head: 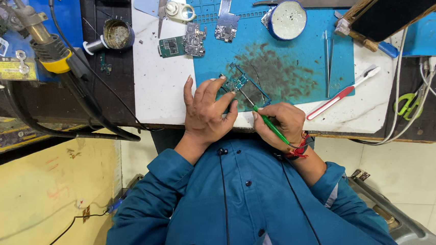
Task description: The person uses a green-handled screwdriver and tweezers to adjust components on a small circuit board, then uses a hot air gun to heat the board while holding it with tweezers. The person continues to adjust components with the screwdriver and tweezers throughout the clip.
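Head view, looking straight down: my left hand point(206, 113) lies spread on the near edge of the blue mat point(295, 55), fingers point(225, 100) splayed wide and the tips pressing down on the small teal circuit board point(243, 87) to pin it flat. My right hand point(283, 124) is curled tight around a green-handled tool point(271, 126), held like a pen, its tip angled up and left to meet the near edge of the board (whether the tip actually touches, I cannot tell).

The board sits on the mat just beside a dark stained patch, close to the front edge of the white bench point(159, 85). Further back lie 2 other circuit boards point(187, 43), a round tin point(286, 20) and a pair of tweezers point(328, 56); a red and white toothbrush point(344, 94) rests to my right.

My worry is slip. The board is held only by fingertip pressure, so if I push too hard the tool could skid across it and scratch it, or jab the finger lying nearest the tip. The board is also near enough to the bench edge to skate off toward my lap.
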